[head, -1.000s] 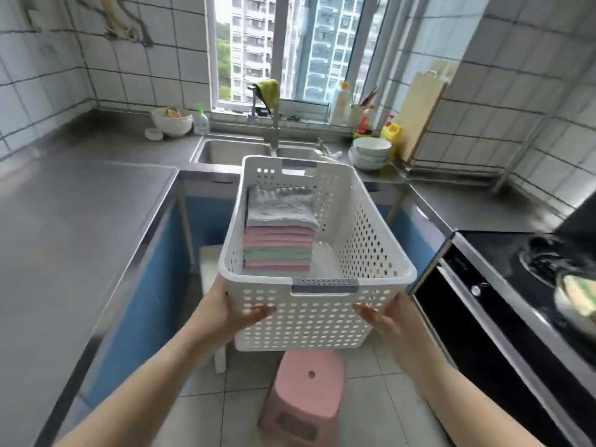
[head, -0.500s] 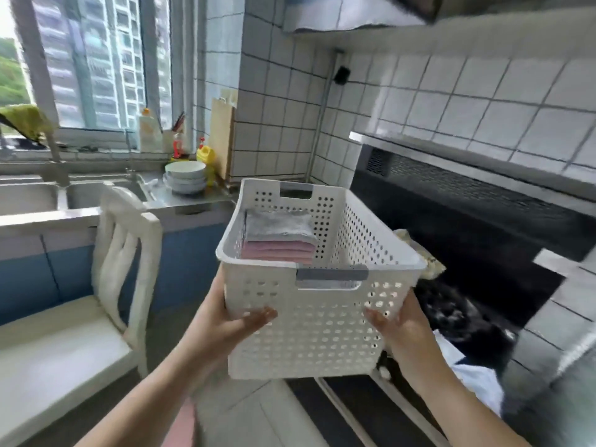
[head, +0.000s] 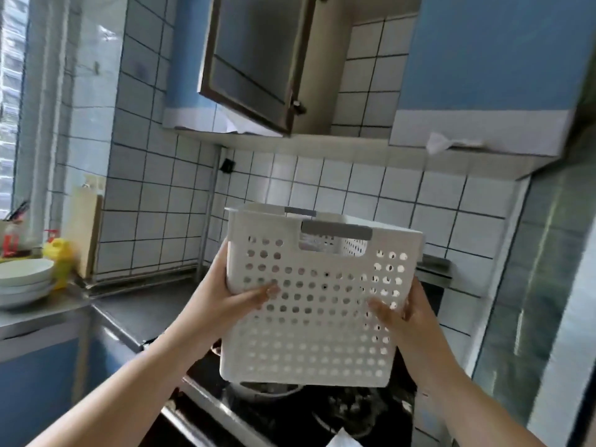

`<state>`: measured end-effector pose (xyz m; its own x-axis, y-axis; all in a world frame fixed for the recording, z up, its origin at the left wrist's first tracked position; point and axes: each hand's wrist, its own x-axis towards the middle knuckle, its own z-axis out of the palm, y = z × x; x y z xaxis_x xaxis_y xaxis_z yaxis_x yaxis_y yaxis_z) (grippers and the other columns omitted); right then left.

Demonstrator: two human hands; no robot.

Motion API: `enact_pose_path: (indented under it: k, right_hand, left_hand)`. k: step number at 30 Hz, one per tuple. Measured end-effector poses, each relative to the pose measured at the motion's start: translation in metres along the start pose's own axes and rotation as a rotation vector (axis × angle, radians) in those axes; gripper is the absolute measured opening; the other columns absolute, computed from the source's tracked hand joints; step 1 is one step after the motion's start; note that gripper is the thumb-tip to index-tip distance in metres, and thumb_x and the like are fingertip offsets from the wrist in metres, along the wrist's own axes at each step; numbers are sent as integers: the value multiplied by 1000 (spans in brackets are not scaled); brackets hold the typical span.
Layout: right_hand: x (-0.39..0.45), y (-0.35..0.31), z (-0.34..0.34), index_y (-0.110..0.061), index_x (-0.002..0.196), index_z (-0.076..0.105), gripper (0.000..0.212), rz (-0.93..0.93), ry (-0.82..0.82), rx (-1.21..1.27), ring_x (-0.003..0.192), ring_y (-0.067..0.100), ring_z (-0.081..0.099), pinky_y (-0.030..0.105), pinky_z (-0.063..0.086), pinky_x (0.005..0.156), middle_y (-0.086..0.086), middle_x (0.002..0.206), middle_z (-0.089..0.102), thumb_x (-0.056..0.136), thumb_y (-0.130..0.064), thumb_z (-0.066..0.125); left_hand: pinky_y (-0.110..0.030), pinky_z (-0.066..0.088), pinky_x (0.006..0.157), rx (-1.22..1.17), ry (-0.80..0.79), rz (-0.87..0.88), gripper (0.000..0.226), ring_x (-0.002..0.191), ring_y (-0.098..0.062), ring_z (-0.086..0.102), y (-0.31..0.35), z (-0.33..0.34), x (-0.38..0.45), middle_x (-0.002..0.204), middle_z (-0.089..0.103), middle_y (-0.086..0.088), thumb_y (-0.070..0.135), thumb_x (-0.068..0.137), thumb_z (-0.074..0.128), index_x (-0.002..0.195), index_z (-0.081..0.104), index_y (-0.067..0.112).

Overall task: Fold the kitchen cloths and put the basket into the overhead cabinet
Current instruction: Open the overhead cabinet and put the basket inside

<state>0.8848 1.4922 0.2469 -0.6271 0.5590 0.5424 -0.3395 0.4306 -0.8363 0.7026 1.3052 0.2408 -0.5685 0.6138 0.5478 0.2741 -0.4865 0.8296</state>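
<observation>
A white perforated plastic basket [head: 322, 333] with a grey handle strip is held up in front of me, above the stove. My left hand [head: 232, 295] grips its left side and my right hand [head: 400, 317] grips its right side. The folded cloths inside are hidden by the basket's front wall from this low angle. Above and behind it hangs the overhead cabinet [head: 364, 75], its dark-framed door [head: 254, 56] swung open toward me, showing a tiled back wall inside.
A black stove [head: 290, 411] with a pot lies under the basket. Stacked white bowls [head: 22, 279], a yellow bottle [head: 59, 256] and a cutting board [head: 84, 230] stand on the steel counter at left. A blue cabinet [head: 490, 69] and range hood fill the right.
I have turned right from the sink toward the stove and looked up. Both hands have raised the basket from waist height toward the open overhead cabinet, and the cloths have dropped out of sight.
</observation>
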Motion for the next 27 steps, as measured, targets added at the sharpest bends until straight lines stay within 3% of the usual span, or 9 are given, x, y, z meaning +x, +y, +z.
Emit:
enact_pose_path:
  k: [4, 8, 15, 19, 22, 27]
  right_hand:
    - [40, -21, 0, -40, 122, 45, 66, -90, 76, -56, 94, 1, 67, 17, 54, 67, -18, 105, 69, 67, -26, 78]
    - [83, -48, 7, -36, 127, 42, 67, -211, 145, -62, 89, 1, 68, 15, 54, 60, -12, 108, 68, 72, -17, 73]
    - [160, -100, 29, -43, 134, 36, 78, -390, 193, -178, 99, 2, 65, 23, 56, 72, -18, 116, 61, 68, -28, 75]
    - [200, -131, 42, -44, 119, 46, 63, -476, 190, -176, 89, 0, 68, 19, 56, 61, -17, 106, 66, 69, -21, 76]
    - [231, -153, 48, -37, 126, 46, 69, -544, 210, -215, 93, 5, 68, 28, 59, 70, -13, 110, 68, 66, -30, 78]
    - [275, -177, 47, -43, 129, 43, 75, -613, 241, -268, 95, 1, 66, 31, 57, 78, -18, 112, 66, 62, -43, 77]
  left_hand:
    - [-54, 56, 75, -48, -80, 54, 70, 95, -30, 69, 15, -1, 52, 108, 70, -5, 29, 52, 85, 113, 52, 38]
    - [-48, 58, 70, -13, -124, 156, 78, 90, -25, 71, 44, -5, 102, 104, 72, 1, 17, 61, 86, 122, 45, 42]
    - [-40, 60, 64, -29, -195, 264, 66, 85, -21, 72, 97, -29, 186, 98, 73, 3, 8, 69, 74, 117, 46, 44]
    - [-40, 59, 62, -24, -220, 320, 60, 83, -21, 72, 126, -43, 228, 95, 74, 3, 9, 71, 74, 114, 47, 42]
    - [-39, 59, 62, -11, -249, 384, 57, 85, -22, 72, 149, -50, 261, 99, 73, 2, 10, 74, 73, 116, 48, 38]
    - [-38, 58, 60, -7, -264, 451, 51, 83, -20, 72, 169, -51, 308, 97, 73, 4, 14, 75, 74, 113, 51, 40]
